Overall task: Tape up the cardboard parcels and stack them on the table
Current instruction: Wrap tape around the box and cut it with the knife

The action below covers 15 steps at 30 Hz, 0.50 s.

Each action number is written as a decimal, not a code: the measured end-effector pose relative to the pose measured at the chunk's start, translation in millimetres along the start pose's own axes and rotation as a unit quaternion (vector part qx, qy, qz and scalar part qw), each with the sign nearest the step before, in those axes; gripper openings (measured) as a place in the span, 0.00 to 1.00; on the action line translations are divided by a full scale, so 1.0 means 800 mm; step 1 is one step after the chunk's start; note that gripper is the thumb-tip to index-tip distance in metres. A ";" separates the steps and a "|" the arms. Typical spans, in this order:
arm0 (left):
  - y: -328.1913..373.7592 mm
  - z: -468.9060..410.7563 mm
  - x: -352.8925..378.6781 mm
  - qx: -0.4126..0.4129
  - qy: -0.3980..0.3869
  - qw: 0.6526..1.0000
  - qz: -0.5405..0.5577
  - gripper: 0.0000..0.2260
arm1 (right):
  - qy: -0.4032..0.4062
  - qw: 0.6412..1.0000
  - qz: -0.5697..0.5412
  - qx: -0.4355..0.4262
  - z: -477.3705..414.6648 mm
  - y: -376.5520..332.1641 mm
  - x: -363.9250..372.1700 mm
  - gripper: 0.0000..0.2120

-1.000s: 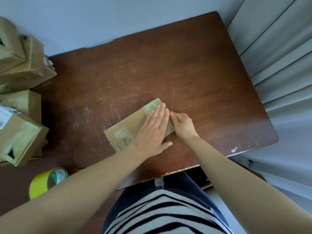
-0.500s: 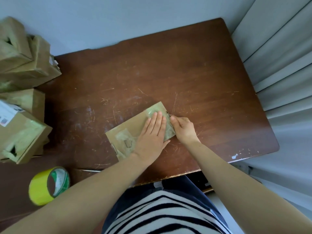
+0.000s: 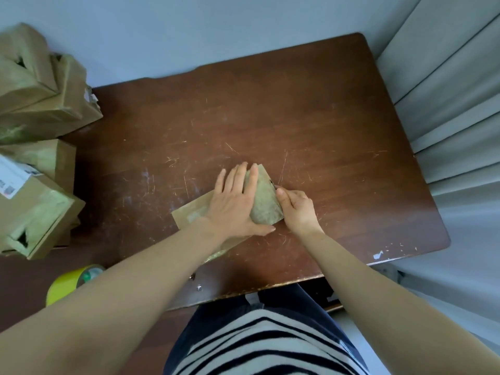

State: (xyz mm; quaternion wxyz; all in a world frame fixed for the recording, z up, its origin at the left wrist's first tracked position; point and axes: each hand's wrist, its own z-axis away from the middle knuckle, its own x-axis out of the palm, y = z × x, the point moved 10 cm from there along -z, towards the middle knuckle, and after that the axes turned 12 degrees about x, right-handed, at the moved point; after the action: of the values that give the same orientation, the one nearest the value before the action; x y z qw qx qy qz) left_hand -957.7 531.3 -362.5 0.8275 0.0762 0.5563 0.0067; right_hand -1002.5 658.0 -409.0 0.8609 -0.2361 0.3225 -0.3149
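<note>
Pressing: left hand [image 3: 234, 209] fingers [image 3: 237, 176] spread flat on flat brown cardboard parcel [image 3: 266, 203], mid dark wooden worktop [image 3: 297, 117].
Right hand [image 3: 299, 209]: fingers together, pinching the parcel's right edge.
Risk: tape may crease or lift if the parcel slides.
Hidden: tape seam under palm; yellow tape roll [image 3: 67, 284] partly behind forearm; stacked brown parcels [image 3: 35, 104] cut off left.
</note>
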 end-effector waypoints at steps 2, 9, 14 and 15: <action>0.007 -0.004 -0.001 -0.001 0.016 1.000 0.011 0.58 | -0.001 1.000 0.005 0.002 -0.001 0.002 0.000 0.19; 0.051 0.016 0.006 0.034 0.101 0.991 -0.075 0.38 | 0.003 1.000 0.010 -0.003 -0.001 0.001 -0.001 0.18; 0.073 0.030 0.007 0.099 0.130 0.982 -0.094 0.32 | 0.004 1.000 0.020 -0.011 0.000 -0.004 -0.001 0.17; 0.074 0.033 0.003 0.105 0.144 0.980 -0.087 0.32 | 0.004 1.000 0.019 -0.009 0.000 -0.004 -0.001 0.17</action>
State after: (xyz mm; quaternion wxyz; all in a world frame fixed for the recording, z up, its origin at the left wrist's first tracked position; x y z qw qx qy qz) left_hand -927.9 586.8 -347.0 0.7237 0.1121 0.6716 -0.1127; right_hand -1004.1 656.5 -406.8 0.8630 -0.2369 0.3333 -0.2968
